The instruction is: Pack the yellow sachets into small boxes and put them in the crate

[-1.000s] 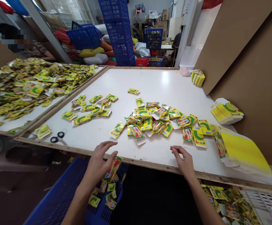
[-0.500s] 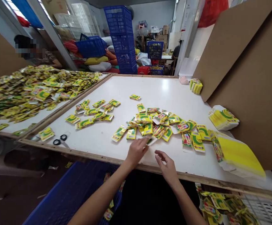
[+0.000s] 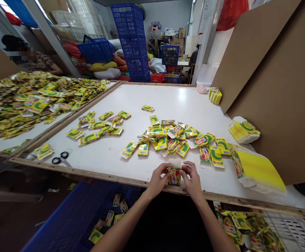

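A small yellow, green and red printed carton (image 3: 174,176) is upright at the table's front edge, its white end flap raised. My left hand (image 3: 158,177) grips its left side between thumb and fingers. On its right side, my right hand (image 3: 192,177) pinches it the same way. Just beyond my hands lies a loose heap of similar small cartons (image 3: 156,131), some with white flaps standing out. Another group of cartons (image 3: 106,128) is spread farther left on the white table (image 3: 131,99).
Black-handled scissors (image 3: 60,158) lie near the front left edge. Stacks of flat cartons (image 3: 260,168) stand at the right by cardboard sheets (image 3: 281,87). Below the table are a blue crate (image 3: 63,217) and a white basket (image 3: 294,227). A person (image 3: 34,57) sits beyond the left pile.
My left hand has come back from the heap with a carton, and my right hand has closed on its other side. The view has shifted slightly to the right.
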`<state>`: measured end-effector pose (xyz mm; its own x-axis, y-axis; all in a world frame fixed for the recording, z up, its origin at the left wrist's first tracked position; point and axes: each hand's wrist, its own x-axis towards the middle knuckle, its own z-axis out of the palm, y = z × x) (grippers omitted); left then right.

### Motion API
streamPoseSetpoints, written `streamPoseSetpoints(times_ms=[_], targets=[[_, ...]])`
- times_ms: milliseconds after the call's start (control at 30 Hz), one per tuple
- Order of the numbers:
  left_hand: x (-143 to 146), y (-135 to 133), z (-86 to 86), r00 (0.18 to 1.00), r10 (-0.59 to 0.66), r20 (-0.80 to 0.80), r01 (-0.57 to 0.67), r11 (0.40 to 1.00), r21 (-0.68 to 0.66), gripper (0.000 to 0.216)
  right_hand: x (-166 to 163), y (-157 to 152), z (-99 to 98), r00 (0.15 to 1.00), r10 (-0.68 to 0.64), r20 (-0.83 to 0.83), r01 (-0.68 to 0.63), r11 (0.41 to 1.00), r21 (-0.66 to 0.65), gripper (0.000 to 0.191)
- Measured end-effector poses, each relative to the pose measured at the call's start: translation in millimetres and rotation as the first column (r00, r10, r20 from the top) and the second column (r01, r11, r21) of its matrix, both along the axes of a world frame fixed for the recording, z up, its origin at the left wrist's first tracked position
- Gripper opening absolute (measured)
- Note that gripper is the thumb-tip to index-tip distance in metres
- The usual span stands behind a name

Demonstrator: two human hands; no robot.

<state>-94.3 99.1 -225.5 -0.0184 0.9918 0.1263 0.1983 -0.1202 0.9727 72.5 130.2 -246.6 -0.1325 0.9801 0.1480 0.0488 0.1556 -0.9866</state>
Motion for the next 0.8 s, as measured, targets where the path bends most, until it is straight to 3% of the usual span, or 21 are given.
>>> streamPoseSetpoints(times_ms=[133, 333, 600, 800], targets=[[2, 12, -2.5, 0.998, -0.044, 0.039, 0.045, 0.999, -0.020, 0.019, 0, 7, 0.9, 0.990, 0.121, 0.079, -0.124, 0.992, 0.039, 0.022], [8, 30, -5.7, 0.970, -0.025, 0.242, 0.024, 1.000, 0.008, 0.034, -4, 18, 3.5, 0.996, -0.024, 0.082, 0.015, 0.993, 0.114, 0.023], [5, 26, -6.9, 0.994, 0.039, 0.098, -0.038, 0.999, -0.017, 0.022, -4, 14, 7.0, 0.988, 0.010, 0.156, -0.041, 0.979, 0.197, 0.021], [12, 32, -5.7, 0.984, 0.108, 0.145, -0.092, 0.990, -0.109, 0.023, -3, 22, 10.7, 0.979, -0.006, 0.204, -0.009, 0.997, 0.073, 0.023]])
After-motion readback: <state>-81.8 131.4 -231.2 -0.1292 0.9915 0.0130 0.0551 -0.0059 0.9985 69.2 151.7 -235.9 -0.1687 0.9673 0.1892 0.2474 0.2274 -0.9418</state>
